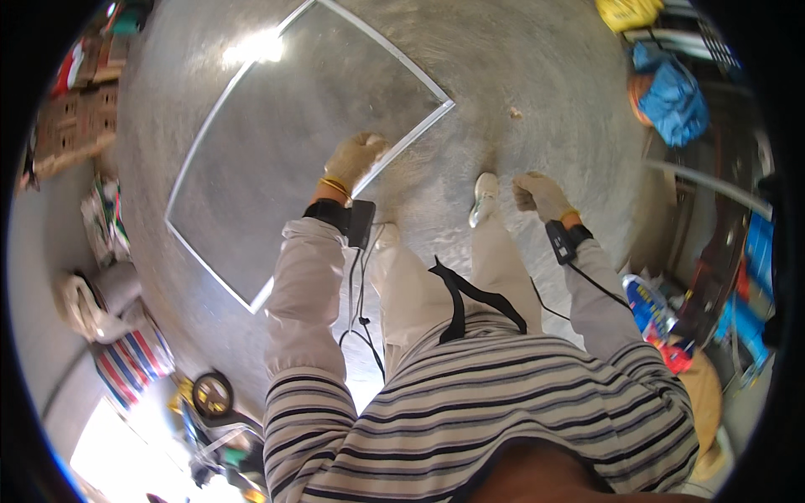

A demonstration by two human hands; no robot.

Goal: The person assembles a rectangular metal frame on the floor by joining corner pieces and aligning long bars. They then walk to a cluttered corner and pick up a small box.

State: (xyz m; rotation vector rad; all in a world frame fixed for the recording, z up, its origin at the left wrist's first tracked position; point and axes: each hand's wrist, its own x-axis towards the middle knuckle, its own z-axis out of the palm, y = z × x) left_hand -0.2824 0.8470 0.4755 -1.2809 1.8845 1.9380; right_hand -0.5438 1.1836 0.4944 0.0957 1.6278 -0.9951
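Note:
A large window screen (293,117) with a thin light-metal frame and see-through grey mesh spreads out ahead and to the left. My left hand (356,158), in a pale work glove, is closed round the near edge of its frame. The fingertips are partly hidden behind the hand. My right hand (541,197), gloved the same way, hangs beside my right shoe (484,199), apart from the screen. Its fingers are curled into a loose fist, with nothing sticking out of it. Black devices with cables are strapped at both wrists.
Grey concrete floor (562,92) lies around my feet. Cardboard boxes (80,126) and a striped bag (134,365) line the left side, with a wheel (212,394) at lower left. To the right are a blue plastic bag (675,96), a pale bar (713,183) and assorted bags.

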